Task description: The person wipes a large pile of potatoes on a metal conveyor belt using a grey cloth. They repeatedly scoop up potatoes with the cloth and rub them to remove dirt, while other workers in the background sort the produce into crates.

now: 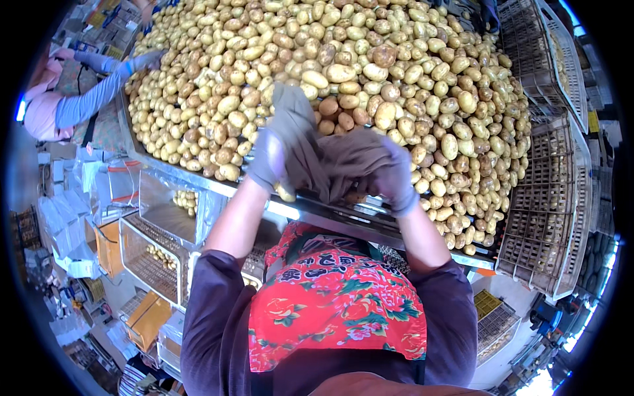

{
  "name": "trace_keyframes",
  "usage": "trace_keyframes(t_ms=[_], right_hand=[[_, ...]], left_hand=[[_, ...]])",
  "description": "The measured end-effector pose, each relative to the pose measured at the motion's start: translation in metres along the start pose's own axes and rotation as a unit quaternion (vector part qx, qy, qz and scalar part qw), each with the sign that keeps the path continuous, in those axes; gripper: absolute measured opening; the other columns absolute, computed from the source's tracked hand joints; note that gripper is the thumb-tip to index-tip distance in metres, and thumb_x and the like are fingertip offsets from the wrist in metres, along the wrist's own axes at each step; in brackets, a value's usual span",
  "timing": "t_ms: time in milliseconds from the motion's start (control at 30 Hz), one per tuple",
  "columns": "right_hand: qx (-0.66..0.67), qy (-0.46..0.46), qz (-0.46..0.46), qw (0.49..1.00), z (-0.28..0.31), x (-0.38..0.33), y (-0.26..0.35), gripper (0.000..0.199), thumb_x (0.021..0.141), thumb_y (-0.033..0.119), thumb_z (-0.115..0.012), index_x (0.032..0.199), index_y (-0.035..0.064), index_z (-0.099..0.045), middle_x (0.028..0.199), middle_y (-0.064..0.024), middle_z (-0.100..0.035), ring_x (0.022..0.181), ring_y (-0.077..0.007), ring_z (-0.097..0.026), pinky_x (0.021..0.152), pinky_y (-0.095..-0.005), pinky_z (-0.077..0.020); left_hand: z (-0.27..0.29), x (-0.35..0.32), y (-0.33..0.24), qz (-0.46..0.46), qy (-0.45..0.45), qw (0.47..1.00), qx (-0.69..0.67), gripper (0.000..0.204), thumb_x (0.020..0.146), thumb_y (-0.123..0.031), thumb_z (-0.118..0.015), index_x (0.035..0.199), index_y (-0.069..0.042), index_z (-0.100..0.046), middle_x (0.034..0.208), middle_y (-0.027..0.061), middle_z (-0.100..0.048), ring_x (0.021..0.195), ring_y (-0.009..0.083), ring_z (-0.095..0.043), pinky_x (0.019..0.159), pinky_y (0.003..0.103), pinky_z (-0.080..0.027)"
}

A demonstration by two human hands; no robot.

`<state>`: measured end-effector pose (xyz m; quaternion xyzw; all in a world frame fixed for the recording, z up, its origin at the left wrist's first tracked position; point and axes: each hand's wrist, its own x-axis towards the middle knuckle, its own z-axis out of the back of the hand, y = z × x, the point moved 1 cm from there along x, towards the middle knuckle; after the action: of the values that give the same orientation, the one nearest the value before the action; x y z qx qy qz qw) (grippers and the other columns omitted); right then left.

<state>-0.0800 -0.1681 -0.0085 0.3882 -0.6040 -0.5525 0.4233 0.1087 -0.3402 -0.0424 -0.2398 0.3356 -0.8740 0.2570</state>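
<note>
The gloved left hand point(267, 162) and right hand point(389, 173) both grasp a grey cloth point(317, 155) above the potatoes point(396, 72) on the desk point(172, 173). Orange boxes point(148, 318) stand lower left; grey crates point(548, 211) at the right.

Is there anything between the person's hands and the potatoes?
Yes. Both the left hand and the right hand wear grey gloves, and together they hold a grey-brown cloth above the potato pile. Glove fabric and cloth lie between skin and potatoes.
</note>
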Motion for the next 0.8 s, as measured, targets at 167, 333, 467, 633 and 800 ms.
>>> trace_keyframes(t_ms=[167, 333, 467, 633, 800], right_hand=[[-0.137, -0.168, 0.13, 0.967, 0.038, 0.046, 0.032, 0.035, 0.086, 0.012, -0.067, 0.119, 0.0004, -0.063, 0.11, -0.0121, -0.069, 0.104, -0.0258, -0.066, 0.093, -0.037, -0.0505], [-0.678, -0.064, 0.066, 0.729, 0.011, 0.099, -0.044, 0.064, 0.073, 0.038, -0.072, 0.127, 0.0074, -0.058, 0.129, -0.0148, -0.056, 0.128, -0.0372, -0.046, 0.109, -0.0578, -0.0291], [-0.676, -0.098, 0.066, 0.728, 0.0, 0.139, -0.069, 0.069, 0.071, 0.037, -0.073, 0.129, 0.005, -0.055, 0.13, -0.0156, -0.054, 0.131, -0.035, -0.044, 0.114, -0.0582, -0.0214], [-0.604, -0.081, 0.079, 0.789, 0.0, 0.135, -0.053, 0.052, 0.07, 0.022, -0.069, 0.119, 0.0065, -0.06, 0.127, -0.0148, -0.055, 0.128, -0.0325, -0.047, 0.112, -0.0553, -0.0262], [-0.581, 0.12, 0.047, 0.803, -0.007, 0.022, -0.027, 0.043, 0.066, 0.018, -0.067, 0.108, 0.0089, -0.064, 0.121, -0.0141, -0.058, 0.118, -0.0337, -0.053, 0.102, -0.0499, -0.0373]], left_hand=[[0.034, 0.096, 0.001, -0.012, -0.026, 0.991, 0.132, 0.031, 0.085, -0.023, -0.059, 0.113, -0.009, -0.058, 0.107, 0.0102, -0.058, 0.102, 0.0279, -0.055, 0.087, 0.042, -0.043], [-0.068, 0.125, 0.022, -0.039, 0.015, 0.913, 0.406, 0.074, 0.082, -0.037, -0.06, 0.15, -0.021, -0.033, 0.155, 0.0103, -0.03, 0.144, 0.0289, -0.029, 0.115, 0.056, -0.021], [-0.054, 0.171, 0.036, -0.079, 0.067, 0.94, 0.327, 0.081, 0.078, -0.05, -0.061, 0.15, -0.025, -0.034, 0.155, 0.0086, -0.029, 0.147, 0.0342, -0.019, 0.115, 0.064, -0.01], [-0.049, 0.154, 0.055, -0.069, 0.005, 0.966, 0.248, 0.06, 0.089, -0.033, -0.053, 0.147, -0.025, -0.041, 0.157, 0.0089, -0.03, 0.145, 0.0331, -0.025, 0.117, 0.059, -0.008], [0.001, 0.02, 0.018, -0.096, 0.053, 0.989, 0.096, 0.045, 0.089, -0.014, -0.056, 0.133, -0.02, -0.06, 0.144, 0.0133, -0.049, 0.137, 0.0336, -0.04, 0.115, 0.055, -0.019]])
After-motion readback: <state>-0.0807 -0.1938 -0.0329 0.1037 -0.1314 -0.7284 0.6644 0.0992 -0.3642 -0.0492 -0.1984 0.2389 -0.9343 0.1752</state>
